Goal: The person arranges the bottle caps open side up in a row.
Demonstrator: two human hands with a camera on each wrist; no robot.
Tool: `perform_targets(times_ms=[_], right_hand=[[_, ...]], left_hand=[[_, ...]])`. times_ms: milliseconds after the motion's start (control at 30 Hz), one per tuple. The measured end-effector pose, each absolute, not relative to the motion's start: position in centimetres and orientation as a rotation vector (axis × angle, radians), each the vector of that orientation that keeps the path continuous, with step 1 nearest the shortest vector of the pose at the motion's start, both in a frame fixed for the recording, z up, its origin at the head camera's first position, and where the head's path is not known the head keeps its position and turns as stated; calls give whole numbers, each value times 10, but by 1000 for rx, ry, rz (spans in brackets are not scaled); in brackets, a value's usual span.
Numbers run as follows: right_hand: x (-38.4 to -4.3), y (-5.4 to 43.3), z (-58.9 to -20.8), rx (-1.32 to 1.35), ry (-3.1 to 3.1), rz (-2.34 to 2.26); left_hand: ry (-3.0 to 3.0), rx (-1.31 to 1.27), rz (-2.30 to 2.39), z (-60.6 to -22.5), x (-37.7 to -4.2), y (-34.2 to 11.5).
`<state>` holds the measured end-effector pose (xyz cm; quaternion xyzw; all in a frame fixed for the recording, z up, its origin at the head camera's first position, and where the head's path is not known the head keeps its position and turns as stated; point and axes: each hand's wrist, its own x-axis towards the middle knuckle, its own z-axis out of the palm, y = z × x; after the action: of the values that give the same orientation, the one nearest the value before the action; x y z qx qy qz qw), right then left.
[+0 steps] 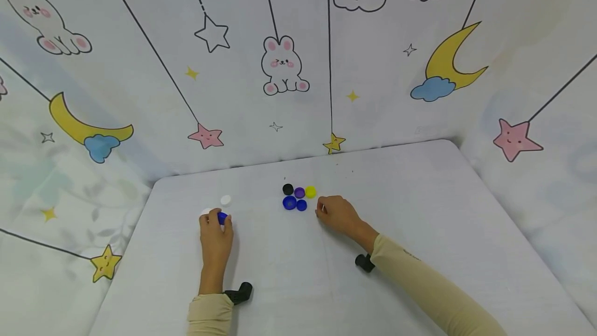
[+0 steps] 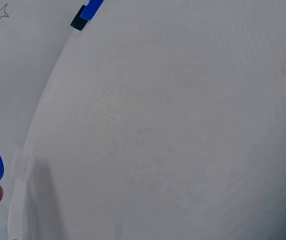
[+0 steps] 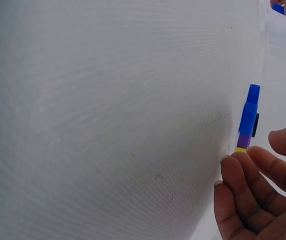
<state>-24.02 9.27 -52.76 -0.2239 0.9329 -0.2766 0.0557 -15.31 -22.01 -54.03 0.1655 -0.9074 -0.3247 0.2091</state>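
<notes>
passable: table between the hands | blocking: five clustered caps, farther out; white cap, far left

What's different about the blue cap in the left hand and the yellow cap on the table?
The held cap is blue, while the yellow cap is bright yellow. The left hand pinches the held cap, but the yellow cap lies on the table, beside the purple cap. Both look small and round.

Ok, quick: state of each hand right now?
Left hand: holding a blue cap.
Right hand: open, holding nothing, near the yellow cap.
</notes>
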Motion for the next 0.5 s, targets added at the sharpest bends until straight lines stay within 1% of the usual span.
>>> perform_targets(times_ms=[500], right_hand=[[-240,94,-529,-677,2808,-870]], left_hand=[[-2499,376,-881,-547,-158,-207]])
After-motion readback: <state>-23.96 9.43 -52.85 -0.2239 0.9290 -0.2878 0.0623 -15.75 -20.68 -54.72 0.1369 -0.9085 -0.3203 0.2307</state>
